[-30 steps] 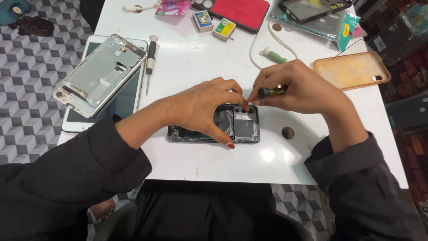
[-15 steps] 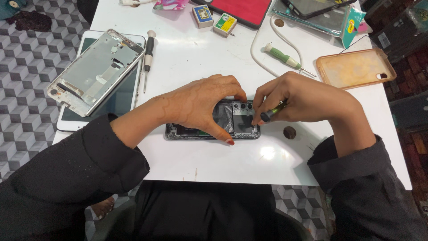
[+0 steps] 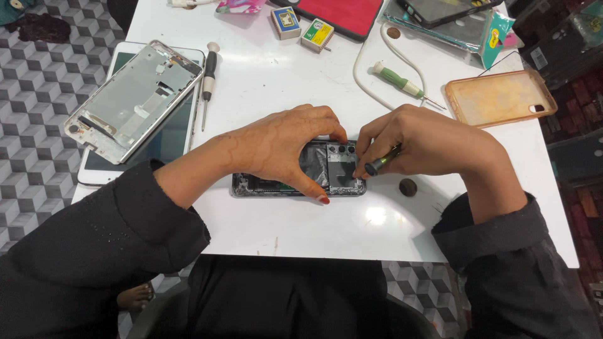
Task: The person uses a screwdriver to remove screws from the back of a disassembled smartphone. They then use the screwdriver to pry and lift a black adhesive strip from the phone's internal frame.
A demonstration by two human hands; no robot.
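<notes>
An opened dark phone (image 3: 326, 168) lies flat near the front of the white table (image 3: 301, 226), its insides showing. My left hand (image 3: 282, 147) arches over the phone's middle, with fingertips pressed on its near and far edges. My right hand (image 3: 427, 141) grips a small green-handled screwdriver (image 3: 383, 161) whose tip points down at the phone's right end, beside the camera lenses. Most of the phone's left half is hidden under my left hand.
A silver phone frame (image 3: 129, 100) rests on a white tablet (image 3: 166, 141) at the left, with a black screwdriver (image 3: 208, 78) beside it. A green screwdriver (image 3: 399, 81), white cable (image 3: 361, 69), orange phone case (image 3: 499, 97), red case (image 3: 352, 12), small boxes (image 3: 317, 34) and a dark round piece (image 3: 407, 186) lie around.
My right hand has come down from the phone's far edge to its right end, tilting the screwdriver toward it. My left hand stays on the phone.
</notes>
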